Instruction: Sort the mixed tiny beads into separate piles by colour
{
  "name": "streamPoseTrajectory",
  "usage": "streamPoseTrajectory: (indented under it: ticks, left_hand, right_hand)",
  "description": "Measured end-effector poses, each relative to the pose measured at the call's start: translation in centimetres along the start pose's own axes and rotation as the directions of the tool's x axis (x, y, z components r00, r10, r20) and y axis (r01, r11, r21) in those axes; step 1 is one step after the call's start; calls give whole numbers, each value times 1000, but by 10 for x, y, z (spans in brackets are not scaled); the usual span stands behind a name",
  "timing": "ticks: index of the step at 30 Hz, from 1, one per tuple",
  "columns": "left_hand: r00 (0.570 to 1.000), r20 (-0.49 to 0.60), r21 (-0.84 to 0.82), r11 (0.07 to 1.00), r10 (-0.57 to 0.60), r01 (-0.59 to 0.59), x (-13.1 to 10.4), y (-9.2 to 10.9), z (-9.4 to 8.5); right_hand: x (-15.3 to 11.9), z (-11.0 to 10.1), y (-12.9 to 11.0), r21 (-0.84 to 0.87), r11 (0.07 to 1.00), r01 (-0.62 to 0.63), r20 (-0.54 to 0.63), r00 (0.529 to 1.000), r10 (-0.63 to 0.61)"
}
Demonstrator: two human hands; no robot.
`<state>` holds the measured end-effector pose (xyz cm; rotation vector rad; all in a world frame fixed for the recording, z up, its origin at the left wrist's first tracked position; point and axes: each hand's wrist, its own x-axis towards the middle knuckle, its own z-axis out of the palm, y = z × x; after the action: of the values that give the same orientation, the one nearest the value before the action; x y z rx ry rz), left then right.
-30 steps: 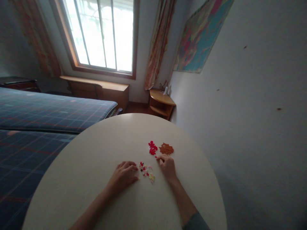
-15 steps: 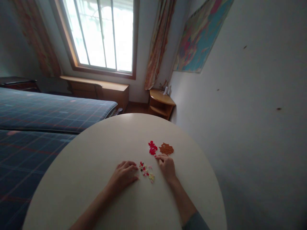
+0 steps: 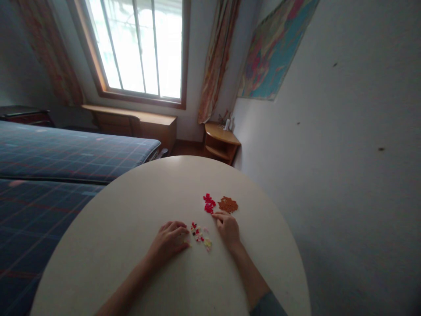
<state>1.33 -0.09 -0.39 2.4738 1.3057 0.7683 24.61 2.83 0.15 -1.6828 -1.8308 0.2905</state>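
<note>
On the round pale table [image 3: 131, 219] lie a pile of small red pieces [image 3: 209, 204] and, to its right, a pile of small orange-brown pieces [image 3: 228, 204]. Nearer me is a loose scatter of mixed red, white, pink and yellow pieces [image 3: 199, 235]. My left hand [image 3: 171, 237] rests on the table left of the mixed pieces, its fingers curved and apart, nothing seen held. My right hand [image 3: 227, 227] is just below the red and brown piles. Its index finger reaches the lower edge of the red pile; what its fingertips hold, if anything, is too small to tell.
A bed with a blue plaid cover [image 3: 66, 153] stands left of the table. Behind are a wooden desk [image 3: 158, 120] below a window [image 3: 141, 48] and a corner shelf [image 3: 222, 134]. The white wall [image 3: 345, 197] runs along the right, with a map [image 3: 272, 57].
The small red piece at my right fingertips has moved slightly up and left, to the bottom of the red pile. My left hand has stayed in place.
</note>
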Motion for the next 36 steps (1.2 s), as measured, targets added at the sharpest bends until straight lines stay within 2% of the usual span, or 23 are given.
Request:
streamPoseTrajectory:
  ticks: [21, 26, 28, 30, 32, 36]
  left_hand:
    - [1000, -19, 2, 1000, 2, -2, -1, -1, 2]
    - [999, 18, 42, 999, 31, -32, -1, 1, 1]
    - [998, 40, 67, 997, 38, -41, -1, 3, -1]
    - [998, 57, 88, 995, 37, -42, -1, 4, -2]
    - [997, 68, 101, 994, 36, -42, -1, 4, -2]
    - [997, 71, 105, 994, 34, -41, -1, 3, -1]
  right_hand:
    - [-1, 0, -2, -24, 999, 28, 22, 999, -28]
    - [-1, 1, -2, -3, 999, 35, 6, 999, -35]
    - [0, -1, -1, 63, 997, 44, 4, 999, -44]
    - [2, -5, -1, 183, 982, 46, 46, 997, -55]
    - [3, -10, -2, 306, 952, 33, 143, 986, -80]
    - [-1, -18, -8, 365, 929, 53, 357, 914, -193]
